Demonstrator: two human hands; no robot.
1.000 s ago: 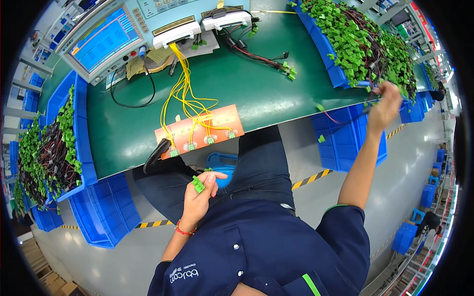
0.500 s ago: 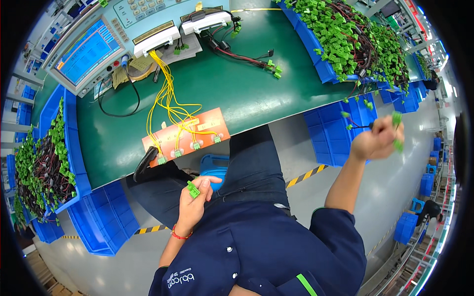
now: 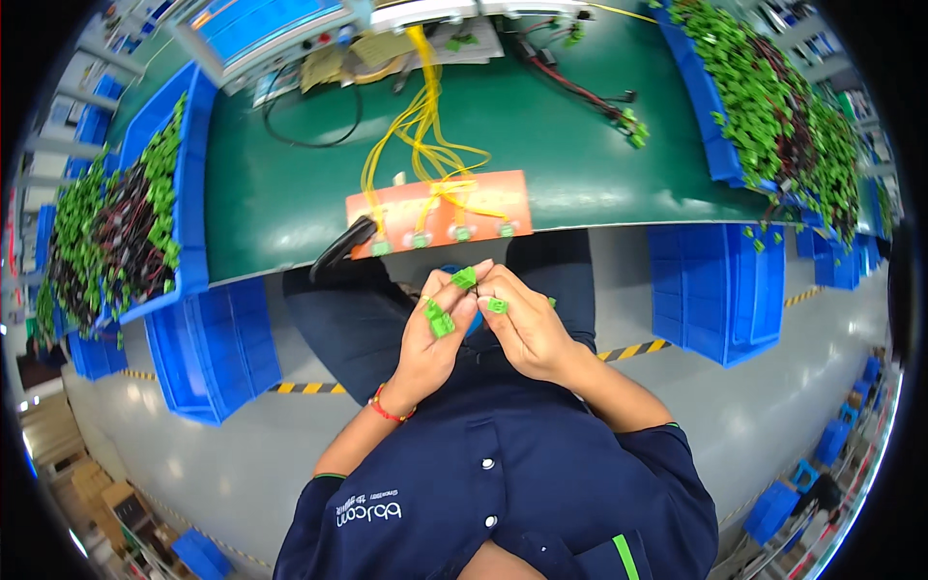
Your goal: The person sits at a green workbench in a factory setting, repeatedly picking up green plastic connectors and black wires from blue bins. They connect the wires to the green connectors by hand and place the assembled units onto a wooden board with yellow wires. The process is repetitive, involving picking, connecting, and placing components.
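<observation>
My left hand (image 3: pixel 425 340) and my right hand (image 3: pixel 534 327) meet in front of my body, below the table edge. Closed fingers of my left hand hold a green connector (image 3: pixel 439 320). Between the fingertips of both hands sits another green connector (image 3: pixel 465 278). A further green connector (image 3: pixel 497 305) shows at the thumb of my right hand, which is closed on a wire harness whose wires are mostly hidden. Just beyond the hands, an orange test board (image 3: pixel 530 201) carries several green sockets along its near edge, with yellow wires (image 3: pixel 421 114) running into it.
A blue bin (image 3: pixel 193 184) of harnesses stands at the left, another blue bin (image 3: pixel 704 121) at the right. A bench instrument (image 3: pixel 266 39) is at the back. A harness (image 3: pixel 580 95) lies on the green table (image 3: pixel 290 208). A black object (image 3: pixel 343 246) overlaps the board's left end.
My right hand has come from the far right to the middle with the harness, meeting my left hand. My left hand has moved slightly up and right. The view has shifted.
</observation>
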